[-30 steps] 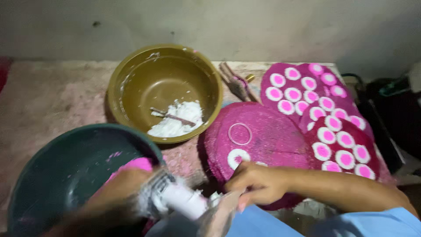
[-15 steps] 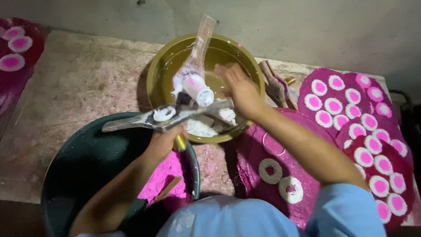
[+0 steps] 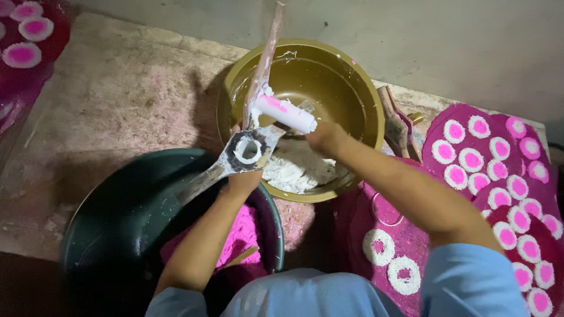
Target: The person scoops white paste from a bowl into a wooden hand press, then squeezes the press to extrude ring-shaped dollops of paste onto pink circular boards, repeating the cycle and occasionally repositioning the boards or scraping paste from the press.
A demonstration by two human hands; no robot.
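The left hand (image 3: 245,179) has its fingers closed around a flat wooden press (image 3: 242,154), a two-armed tool with a round hole at its middle that is ringed with white paste. One arm of the press slants up past the rim of the olive-green bowl (image 3: 358,97); the other runs down to the left over the dark green basin (image 3: 117,217). The right hand (image 3: 325,138) grips one end of a white cylindrical plunger (image 3: 283,113), smeared with white paste and a streak of pink, which lies nearly level just above the hole in the press. Both hands hold these tools over the near side of the olive-green bowl.

The olive-green bowl stands on the concrete floor (image 3: 123,100) and holds a heap of white dough (image 3: 296,170) against its near wall; the rest of its inside is bare apart from white smears near the rim. The dark green basin, just beside it and nearer the person, holds a mound of bright pink dough (image 3: 244,235) with a wooden stick (image 3: 239,258) lying on it.

To the right, magenta mats (image 3: 499,170) carry rows of white rings with pink centres (image 3: 470,159). More of these lie at the upper left (image 3: 23,35).
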